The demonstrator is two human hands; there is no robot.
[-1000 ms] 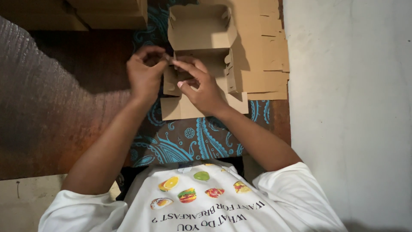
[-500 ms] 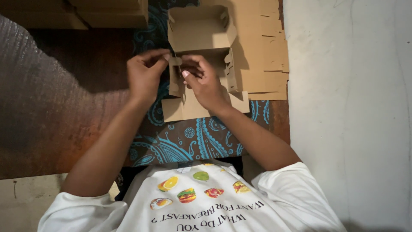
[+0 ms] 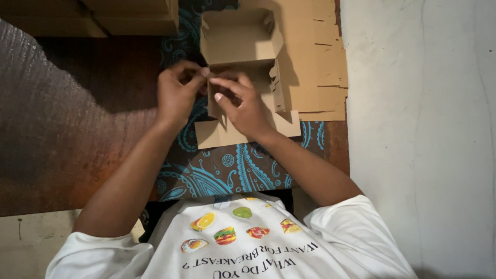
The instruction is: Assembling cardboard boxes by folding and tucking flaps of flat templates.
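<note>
While my left hand (image 3: 176,95) and right hand (image 3: 242,103) pinch a flap of the cardboard box (image 3: 243,57) (half folded), flat cardboard sheets (image 3: 318,62) lie just beside the box.

Two hands, the left hand (image 3: 175,95) and the right hand (image 3: 243,106), at the frame's centre; one half-folded cardboard box (image 3: 240,46) at upper centre; one stack of flat cardboard blanks (image 3: 318,62) at upper right, its sheets too overlapped to count; one blue patterned cloth (image 3: 243,165) at centre; finished boxes (image 3: 132,15) at upper left, number unclear.
</note>
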